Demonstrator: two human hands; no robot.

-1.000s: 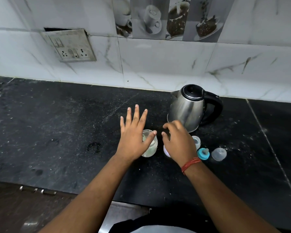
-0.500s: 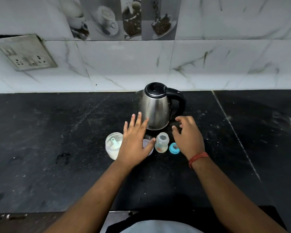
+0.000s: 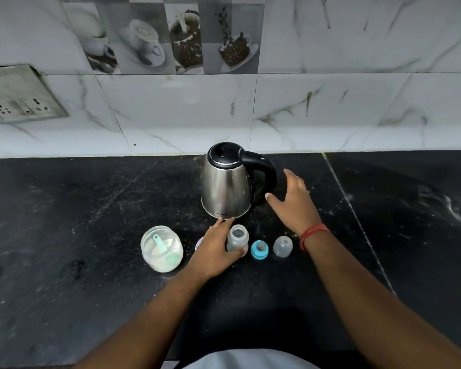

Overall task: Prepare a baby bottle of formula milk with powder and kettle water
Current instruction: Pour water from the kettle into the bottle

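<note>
A steel kettle (image 3: 225,183) with a black lid and handle stands on the black counter (image 3: 91,209). In front of it is an open, clear baby bottle (image 3: 237,237), upright. My left hand (image 3: 214,250) wraps around the bottle from the left. To the bottle's right lie a blue teat ring (image 3: 259,249) and a clear cap (image 3: 282,246). An open powder jar (image 3: 161,248) with a green scoop inside sits at the left. My right hand (image 3: 294,202) hovers open just right of the kettle's handle, not touching it.
A pale jar lid (image 3: 199,243) peeks out behind my left hand. A marble tile wall rises behind the counter, with a socket plate (image 3: 19,97) at the left. A seam (image 3: 357,222) runs across the counter at the right.
My left hand has moved right and closed around the bottle. My right hand has risen from the small parts toward the kettle's handle. The camera has shifted, showing the cap again.
</note>
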